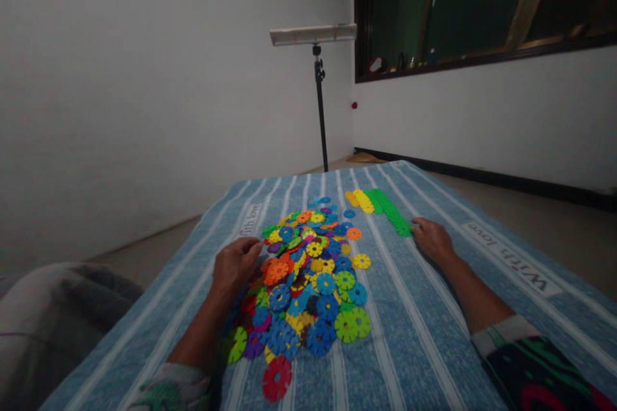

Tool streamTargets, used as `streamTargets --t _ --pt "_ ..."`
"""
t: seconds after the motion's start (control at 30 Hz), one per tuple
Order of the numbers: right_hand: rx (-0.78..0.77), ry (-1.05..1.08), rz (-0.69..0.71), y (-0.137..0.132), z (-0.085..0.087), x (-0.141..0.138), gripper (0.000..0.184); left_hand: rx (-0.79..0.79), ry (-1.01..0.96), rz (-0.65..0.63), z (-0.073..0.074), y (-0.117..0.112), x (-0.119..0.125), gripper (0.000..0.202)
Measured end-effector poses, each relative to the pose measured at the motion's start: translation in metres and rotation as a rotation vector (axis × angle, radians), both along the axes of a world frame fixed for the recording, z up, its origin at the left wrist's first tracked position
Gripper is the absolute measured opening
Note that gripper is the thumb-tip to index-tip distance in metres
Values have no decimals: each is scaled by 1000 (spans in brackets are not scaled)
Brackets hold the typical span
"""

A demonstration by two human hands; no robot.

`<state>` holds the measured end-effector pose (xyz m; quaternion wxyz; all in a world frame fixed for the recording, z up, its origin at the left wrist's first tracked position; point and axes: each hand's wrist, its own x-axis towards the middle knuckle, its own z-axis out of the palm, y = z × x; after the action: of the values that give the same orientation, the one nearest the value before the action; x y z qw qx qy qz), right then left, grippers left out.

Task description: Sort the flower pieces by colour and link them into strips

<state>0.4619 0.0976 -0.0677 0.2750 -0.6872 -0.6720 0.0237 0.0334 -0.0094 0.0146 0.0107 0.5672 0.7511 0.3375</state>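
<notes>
Red disc [277, 378] lay foremost, left hand [236, 264] curled by the heap [303, 298], right hand [434, 241] beside green strip [388, 210], and I couldn't tell either grip

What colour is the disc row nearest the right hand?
The row is green, best in head view.

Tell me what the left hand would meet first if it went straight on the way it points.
The left hand would likely first meet the pile of notched plastic discs; whether it touches them is unclear.

Striped cloth [409, 334]: print [513, 260] right of disc pile [301, 298] reads "With love"; left print [251, 219] "ith love", first letter unclear.
</notes>
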Motion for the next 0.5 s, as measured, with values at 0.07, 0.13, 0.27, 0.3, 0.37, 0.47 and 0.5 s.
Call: streamTargets --t 0.07,0.13,0.27,0.3,0.37,0.47,0.5 --pt "-15 -14 4 -3 3 0 35 -1 3 18 -1 1 -4 32" --pt "-39 -41 7 -6 6 -1 32 4 4 25 -2 1 -7 31" --pt "-72 -117 30 -8 9 -2 29 4 4 35 -5 1 -10 31" --pt "-76 -133 31 -8 9 -3 29 -1 5 31 -5 1 -10 31" --pt "-86 -156 25 -8 8 -4 30 -11 11 26 -5 1 -10 32" --pt "-104 -188 33 -8 8 -6 31 -22 9 34 -4 0 -8 32" --pt "-111 -203 37 -8 9 -7 31 -24 5 39 -3 0 -8 32"
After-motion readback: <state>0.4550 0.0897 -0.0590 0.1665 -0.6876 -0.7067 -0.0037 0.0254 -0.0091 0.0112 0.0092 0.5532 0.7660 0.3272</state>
